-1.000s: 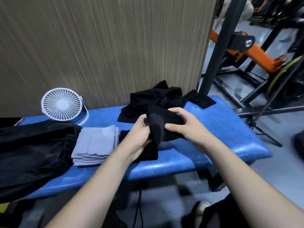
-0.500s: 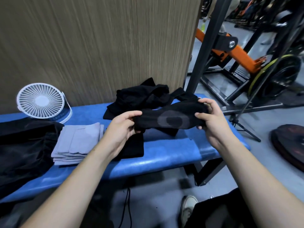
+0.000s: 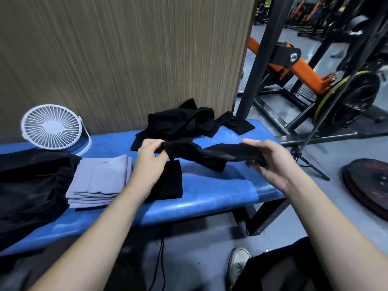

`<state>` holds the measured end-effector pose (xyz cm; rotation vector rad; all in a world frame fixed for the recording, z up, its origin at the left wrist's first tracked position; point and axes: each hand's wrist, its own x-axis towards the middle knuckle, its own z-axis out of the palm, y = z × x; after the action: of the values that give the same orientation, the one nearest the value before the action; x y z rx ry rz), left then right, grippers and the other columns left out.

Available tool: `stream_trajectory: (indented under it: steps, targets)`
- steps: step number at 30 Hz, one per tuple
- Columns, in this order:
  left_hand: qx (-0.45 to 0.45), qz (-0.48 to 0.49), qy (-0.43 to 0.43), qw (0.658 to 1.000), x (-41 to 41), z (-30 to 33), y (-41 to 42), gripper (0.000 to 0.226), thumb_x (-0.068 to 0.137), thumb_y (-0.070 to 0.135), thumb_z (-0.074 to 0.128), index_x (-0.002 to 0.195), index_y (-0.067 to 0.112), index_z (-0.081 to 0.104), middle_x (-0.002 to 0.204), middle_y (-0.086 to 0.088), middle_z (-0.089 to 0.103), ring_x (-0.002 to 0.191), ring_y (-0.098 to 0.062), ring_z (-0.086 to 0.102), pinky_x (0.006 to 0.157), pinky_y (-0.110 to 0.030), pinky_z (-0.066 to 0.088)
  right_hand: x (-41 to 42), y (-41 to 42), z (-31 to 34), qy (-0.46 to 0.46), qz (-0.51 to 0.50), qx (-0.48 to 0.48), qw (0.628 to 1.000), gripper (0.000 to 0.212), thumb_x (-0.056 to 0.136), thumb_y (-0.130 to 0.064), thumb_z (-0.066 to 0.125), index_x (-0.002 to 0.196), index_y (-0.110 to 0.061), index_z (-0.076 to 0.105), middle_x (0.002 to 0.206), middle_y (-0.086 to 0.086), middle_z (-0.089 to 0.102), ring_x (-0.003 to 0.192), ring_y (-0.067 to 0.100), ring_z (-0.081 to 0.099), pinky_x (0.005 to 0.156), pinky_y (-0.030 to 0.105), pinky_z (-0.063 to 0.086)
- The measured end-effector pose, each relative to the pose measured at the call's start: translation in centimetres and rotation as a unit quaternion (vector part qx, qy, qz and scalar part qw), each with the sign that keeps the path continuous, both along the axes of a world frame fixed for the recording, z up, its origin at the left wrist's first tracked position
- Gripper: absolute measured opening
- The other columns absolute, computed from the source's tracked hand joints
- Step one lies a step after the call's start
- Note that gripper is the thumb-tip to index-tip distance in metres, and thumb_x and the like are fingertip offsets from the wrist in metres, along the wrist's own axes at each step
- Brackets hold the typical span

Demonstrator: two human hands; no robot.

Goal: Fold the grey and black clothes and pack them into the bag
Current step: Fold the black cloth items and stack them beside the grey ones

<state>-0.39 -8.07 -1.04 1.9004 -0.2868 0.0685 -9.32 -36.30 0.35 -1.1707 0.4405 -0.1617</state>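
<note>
We hold a long, thin black stretch garment (image 3: 212,154) in the air above the right half of the blue padded counter (image 3: 210,185), pulled out sideways between our two hands. The left hand (image 3: 151,158) pinches its left end between thumb and fingertips; the right hand (image 3: 266,160) curls round its right end, thumb on top. A loose flap of the fabric hangs from the middle, just above the padding.

Under the left wrist lies a small folded black piece (image 3: 170,181), flat near the front edge of the counter. Just beside it, further left, sits a neat stack of folded grey cloths (image 3: 100,181). These look finished.

Along the back edge, against the wood-grain wall panel (image 3: 126,55), a crumpled heap of black clothes (image 3: 184,122) waits unfolded. At the left end of the counter lies a large dark mass of black fabric (image 3: 31,185), perhaps the bag; we cannot tell. Behind it stands a small white round desk fan (image 3: 52,128).

We judge the grey folding done, the black folding partly done, and packing not yet begun.
</note>
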Motion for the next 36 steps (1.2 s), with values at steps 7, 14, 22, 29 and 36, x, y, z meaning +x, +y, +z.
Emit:
stream_trajectory:
  steps: [7,14,22,29,36]
  targets:
    - [-0.135,-0.023,0.094,0.986,-0.1,0.0,0.1,0.017,0.094,0.025,0.055,0.094,0.009,0.062,0.084,-0.007,0.064,0.082,-0.019,0.06,0.074,-0.036,0.047,0.0,0.3,-0.2,-0.061,0.022,-0.151,0.986,0.056,0.081,0.027,0.037,0.115,-0.005,0.068,0.101,0.009,0.071,0.075,0.019,0.065,0.062,0.025,0.051]
    - [-0.152,-0.025,0.054,0.987,-0.3,-0.2,-0.1,0.033,0.097,0.006,0.054,0.102,0.037,0.046,0.087,-0.006,0.068,0.075,-0.025,0.056,0.069,-0.042,0.043,0.4,-0.3,-1.5,-0.006,-0.061,-0.368,0.928,0.037,0.086,-0.037,0.068,0.084,-0.001,0.059,0.087,0.007,0.051,0.078,0.017,0.049,0.073,0.034,0.042]
    - [-0.068,-0.078,0.048,0.994,-1.0,0.3,-0.2,0.044,0.087,-0.011,0.042,0.084,0.022,0.07,0.073,0.019,0.062,0.062,-0.002,0.05,0.058,-0.015,0.041,-0.3,1.3,0.0,-0.05,0.029,-0.303,0.951,0.067,0.096,0.009,0.042,0.135,-0.046,0.046,0.085,0.027,0.063,0.047,0.034,0.055,0.049,0.038,0.049]
    - [-0.092,-0.079,0.154,0.981,-1.0,0.1,-0.3,0.022,0.088,0.042,0.063,0.095,0.025,0.074,0.086,0.0,0.066,0.07,-0.01,0.056,0.071,-0.03,0.047,-0.4,1.0,0.0,-0.04,0.029,-0.321,0.946,0.051,0.098,0.007,0.037,0.122,-0.033,0.059,0.087,0.016,0.058,0.042,0.029,0.048,0.04,0.032,0.041]
    - [0.048,-0.039,0.05,0.997,-1.8,-0.2,-1.4,0.039,0.086,0.014,0.064,0.11,0.04,0.047,0.105,0.008,0.054,0.073,-0.009,0.053,0.07,-0.026,0.045,-0.9,0.5,-0.2,0.008,0.009,-0.389,0.921,0.043,0.102,-0.009,0.04,0.113,-0.045,0.061,0.062,0.007,0.044,0.042,0.024,0.042,0.04,0.03,0.038]
